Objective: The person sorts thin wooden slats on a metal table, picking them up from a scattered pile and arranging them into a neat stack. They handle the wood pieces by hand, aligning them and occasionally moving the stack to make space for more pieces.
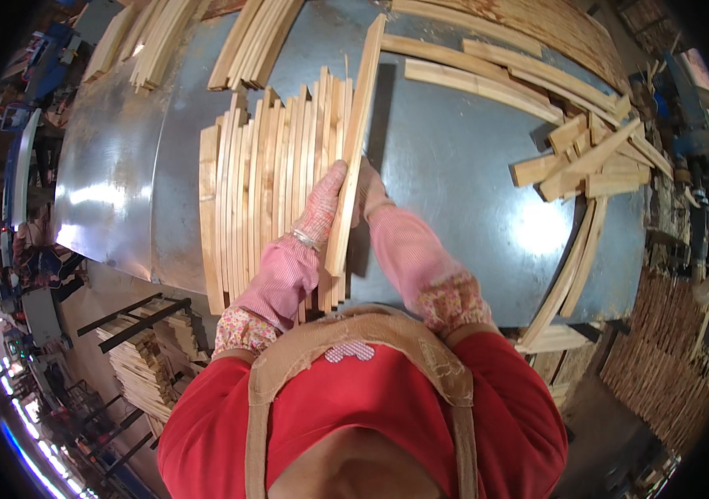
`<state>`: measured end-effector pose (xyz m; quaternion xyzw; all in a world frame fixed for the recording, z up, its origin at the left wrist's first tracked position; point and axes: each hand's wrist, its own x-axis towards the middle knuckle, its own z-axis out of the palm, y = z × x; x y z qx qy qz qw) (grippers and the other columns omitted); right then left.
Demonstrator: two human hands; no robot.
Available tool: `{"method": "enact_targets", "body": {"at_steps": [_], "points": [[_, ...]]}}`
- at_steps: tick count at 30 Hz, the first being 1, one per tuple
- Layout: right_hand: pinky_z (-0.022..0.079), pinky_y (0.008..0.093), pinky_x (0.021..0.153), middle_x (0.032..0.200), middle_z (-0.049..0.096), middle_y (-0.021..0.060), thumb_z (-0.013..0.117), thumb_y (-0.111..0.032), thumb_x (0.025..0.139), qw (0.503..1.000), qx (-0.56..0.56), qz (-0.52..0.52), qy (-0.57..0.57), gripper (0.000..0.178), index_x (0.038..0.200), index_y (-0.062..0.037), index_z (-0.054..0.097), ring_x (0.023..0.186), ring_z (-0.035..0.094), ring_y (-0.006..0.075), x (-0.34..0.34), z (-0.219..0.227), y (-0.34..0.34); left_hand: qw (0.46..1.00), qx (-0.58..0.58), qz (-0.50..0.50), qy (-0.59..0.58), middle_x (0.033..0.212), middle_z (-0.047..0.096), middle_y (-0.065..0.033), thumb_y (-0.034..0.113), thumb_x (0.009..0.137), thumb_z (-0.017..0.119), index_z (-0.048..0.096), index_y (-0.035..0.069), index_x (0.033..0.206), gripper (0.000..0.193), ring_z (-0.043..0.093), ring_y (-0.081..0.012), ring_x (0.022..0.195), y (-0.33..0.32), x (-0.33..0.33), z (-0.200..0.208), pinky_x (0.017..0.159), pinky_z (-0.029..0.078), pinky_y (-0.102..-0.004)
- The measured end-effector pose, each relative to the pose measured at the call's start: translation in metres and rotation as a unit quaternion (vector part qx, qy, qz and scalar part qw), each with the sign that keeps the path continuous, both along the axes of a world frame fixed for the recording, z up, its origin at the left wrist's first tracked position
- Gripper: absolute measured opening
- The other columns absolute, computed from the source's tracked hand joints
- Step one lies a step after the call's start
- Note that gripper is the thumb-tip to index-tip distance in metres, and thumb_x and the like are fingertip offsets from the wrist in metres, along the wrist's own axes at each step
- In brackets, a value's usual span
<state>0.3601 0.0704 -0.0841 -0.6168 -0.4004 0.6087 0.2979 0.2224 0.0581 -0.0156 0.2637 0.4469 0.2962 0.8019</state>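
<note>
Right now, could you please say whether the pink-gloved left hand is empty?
No, the left hand is holding a long, straight, pale wooden strip.

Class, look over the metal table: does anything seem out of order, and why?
Yes. On the right of the metal table, short wood pieces lie crisscrossed in a heap, which looks untidy against the strips lined up side by side near the left hand.

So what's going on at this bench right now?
The person's left hand is gripping a long wooden strip, with the right hand at its other side, partly hidden behind it. The strip is held at a slant by the right edge of a row of similar strips on the metal table. Farther right, shorter pieces lie in a jumbled heap.
</note>
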Motion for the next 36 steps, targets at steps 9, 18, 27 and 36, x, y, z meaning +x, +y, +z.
{"method": "enact_targets", "body": {"at_steps": [9,18,27,36], "points": [[0.051,0.0353,0.11,0.147,0.063,0.0062,0.063,-0.033,0.11,0.982,-0.049,-0.065,0.169,0.055,0.157,-0.0064,0.055,0.128,0.063,0.0179,0.059,-0.053,-0.117,0.768,0.345,-0.09,0.531,0.125,0.075,-0.0236,0.047,0.096,0.068,0.057,0.002,0.15,0.071,0.072,-0.0371,0.115,0.234,-0.016,0.003,0.101,0.055,-0.0454],[0.046,0.0498,0.115,0.145,0.061,0.0211,0.074,-0.035,0.094,0.854,0.19,-0.011,-0.484,0.073,0.157,-0.0072,0.05,0.139,0.054,0.041,0.243,-0.019,0.062,0.483,0.427,-0.13,0.753,0.14,0.066,-0.021,0.043,0.094,0.07,0.045,0.02,0.161,0.076,0.065,-0.0417,0.127,0.434,-0.022,-0.04,0.104,0.053,-0.0512],[0.037,0.0498,0.123,0.161,0.049,0.0169,0.076,-0.068,0.081,0.774,0.072,0.177,-0.603,0.106,0.164,-0.0133,0.041,0.149,0.046,0.0352,0.305,0.023,0.221,0.364,0.426,-0.227,0.797,0.159,0.043,-0.014,0.05,0.09,0.079,0.042,0.02,0.157,0.083,0.043,-0.0381,0.148,0.386,0.001,-0.05,0.113,0.045,-0.0525],[0.043,0.0515,0.117,0.153,0.054,0.0223,0.084,-0.064,0.071,0.767,0.068,0.192,-0.608,0.117,0.165,-0.0137,0.037,0.144,0.05,0.0405,0.361,0.036,0.18,0.377,0.407,-0.173,0.814,0.162,0.042,-0.0147,0.042,0.1,0.069,0.037,0.021,0.162,0.073,0.043,-0.039,0.15,0.423,-0.015,-0.066,0.115,0.044,-0.0527]]}}
